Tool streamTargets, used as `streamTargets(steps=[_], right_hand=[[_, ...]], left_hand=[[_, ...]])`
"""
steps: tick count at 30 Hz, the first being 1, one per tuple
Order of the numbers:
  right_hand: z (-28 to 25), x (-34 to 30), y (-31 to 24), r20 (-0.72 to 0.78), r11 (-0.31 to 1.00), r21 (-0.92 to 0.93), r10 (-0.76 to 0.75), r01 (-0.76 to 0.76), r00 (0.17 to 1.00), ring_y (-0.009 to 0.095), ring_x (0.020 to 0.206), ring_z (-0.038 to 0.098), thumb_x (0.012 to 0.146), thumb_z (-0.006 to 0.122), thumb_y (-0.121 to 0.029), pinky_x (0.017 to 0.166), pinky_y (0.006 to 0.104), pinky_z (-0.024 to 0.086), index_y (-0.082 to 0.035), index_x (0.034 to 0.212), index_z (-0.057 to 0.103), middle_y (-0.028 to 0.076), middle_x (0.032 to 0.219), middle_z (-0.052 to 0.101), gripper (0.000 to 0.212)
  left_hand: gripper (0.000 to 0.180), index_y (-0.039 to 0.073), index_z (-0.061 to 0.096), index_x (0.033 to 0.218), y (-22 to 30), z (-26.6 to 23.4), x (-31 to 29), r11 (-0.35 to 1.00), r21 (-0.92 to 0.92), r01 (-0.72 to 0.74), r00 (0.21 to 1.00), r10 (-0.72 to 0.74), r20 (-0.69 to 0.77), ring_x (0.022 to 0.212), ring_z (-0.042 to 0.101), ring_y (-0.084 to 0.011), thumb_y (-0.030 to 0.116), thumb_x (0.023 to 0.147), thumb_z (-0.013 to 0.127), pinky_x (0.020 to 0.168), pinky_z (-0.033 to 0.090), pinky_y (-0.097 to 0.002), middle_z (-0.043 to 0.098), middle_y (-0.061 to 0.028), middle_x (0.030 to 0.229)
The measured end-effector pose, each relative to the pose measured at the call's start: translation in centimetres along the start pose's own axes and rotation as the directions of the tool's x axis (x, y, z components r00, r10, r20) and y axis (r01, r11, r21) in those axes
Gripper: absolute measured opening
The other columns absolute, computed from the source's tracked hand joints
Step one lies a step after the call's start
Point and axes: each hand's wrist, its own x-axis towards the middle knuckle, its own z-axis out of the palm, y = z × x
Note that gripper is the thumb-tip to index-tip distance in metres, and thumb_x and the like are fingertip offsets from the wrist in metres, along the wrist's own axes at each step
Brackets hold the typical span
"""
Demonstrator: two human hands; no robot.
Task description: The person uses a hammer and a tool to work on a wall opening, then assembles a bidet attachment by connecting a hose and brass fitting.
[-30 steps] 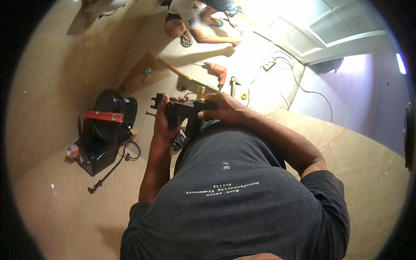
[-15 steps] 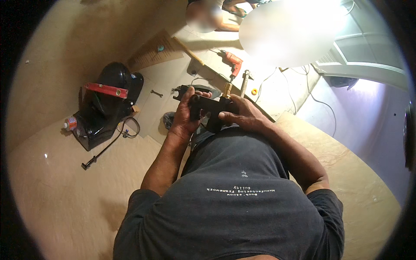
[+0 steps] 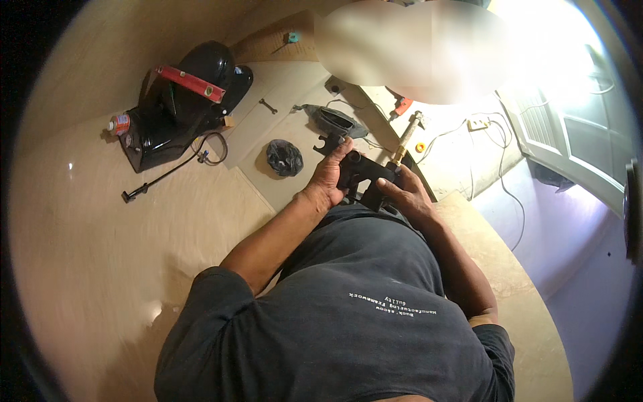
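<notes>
1. One wide plywood floor (image 3: 120,268) carries everything here; paler sheets lie across it toward its far edge.
2. A black tool bag (image 3: 177,107) stands near the far left corner of the floor, with a red spirit level (image 3: 191,83) lying slantwise across its top and a small can (image 3: 119,124) just beside its left end.
3. Both forearms rise from the dark shirt in the lower middle and converge above the waist, elbows spread and wrists drawn in toward each other.
4. The left hand (image 3: 328,177) is clamped on the left side of a black metal part (image 3: 365,175), thumb pointing up over its top edge, fingers wrapped behind it.
5. The right hand (image 3: 410,197) closes on the same part from the right and below, fingers curled over its lower edge, knuckles turned to the camera.
6. The black metal part sits between the two hands, held off the floor in front of the body, roughly over the middle of the floor.
7. A dark grey moulded housing (image 3: 333,122) lies on the pale sheet just beyond the hands.
8. A crumpled black bag (image 3: 284,157) lies on that sheet to the left of the hands.
9. A wooden-handled hammer (image 3: 406,139) lies beyond the right hand, toward the far right edge.
10. A small spanner (image 3: 267,106) lies near the tool bag, well apart from the hands.
</notes>
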Motion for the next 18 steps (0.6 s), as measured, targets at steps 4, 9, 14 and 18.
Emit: streamTargets(steps=[4, 9, 14, 18], right_hand=[[-0.4, 0.0, -0.2, -0.008, 0.998, -0.051, 0.044, -0.044, 0.999, 0.018, 0.097, 0.063, 0.092, 0.073, -0.031, 0.085, 0.0328, 0.05, 0.002, 0.13, 0.054, 0.013, 0.109, 0.067, 0.054], [-0.2, 0.0, -1.4, -0.032, 0.996, -0.08, -0.041, 0.039, 0.999, 0.019, 0.092, 0.063, 0.089, 0.075, -0.035, 0.081, 0.0335, 0.05, 0.002, 0.126, 0.056, 0.013, 0.103, 0.067, 0.056], [-0.7, -0.5, -2.5, 0.01, 0.991, -0.115, -0.063, 0.064, 0.998, 0.017, 0.085, 0.063, 0.091, 0.074, -0.038, 0.073, 0.032, 0.05, 0.003, 0.123, 0.059, 0.01, 0.095, 0.068, 0.054], [-1.7, 0.0, -3.2, 0.101, 0.977, -0.182, -0.097, 0.114, 0.99, 0.018, 0.083, 0.064, 0.092, 0.073, -0.037, 0.071, 0.0327, 0.051, 0.003, 0.122, 0.06, 0.011, 0.096, 0.068, 0.051]], left_hand=[[0.036, 0.014, 0.066, 0.093, -0.3, 0.3, -0.1, 1.0, -0.007, -0.027, 1.0, 0.027, -0.005, 0.079, 0.07, -0.019, 0.047, 0.084, 0.078, 0.074, 0.06, -0.037, 0.072, -0.0052, 0.089], [0.037, 0.013, 0.065, 0.094, 0.5, -0.3, 0.2, 0.999, 0.013, -0.033, 0.997, 0.032, 0.066, 0.085, 0.07, -0.0186, 0.046, 0.084, 0.079, 0.079, 0.059, -0.036, 0.072, -0.0059, 0.092], [0.033, 0.011, 0.064, 0.094, 1.5, 0.2, 0.2, 0.991, -0.01, -0.132, 0.985, 0.132, 0.107, 0.095, 0.071, -0.0218, 0.041, 0.088, 0.076, 0.085, 0.058, -0.0369, 0.073, -0.0102, 0.094], [0.035, 0.012, 0.065, 0.093, 2.6, 0.9, -0.6, 0.986, 0.029, -0.164, 0.978, 0.158, 0.133, 0.11, 0.067, -0.0266, 0.047, 0.091, 0.069, 0.101, 0.049, -0.0444, 0.074, -0.0105, 0.097]])
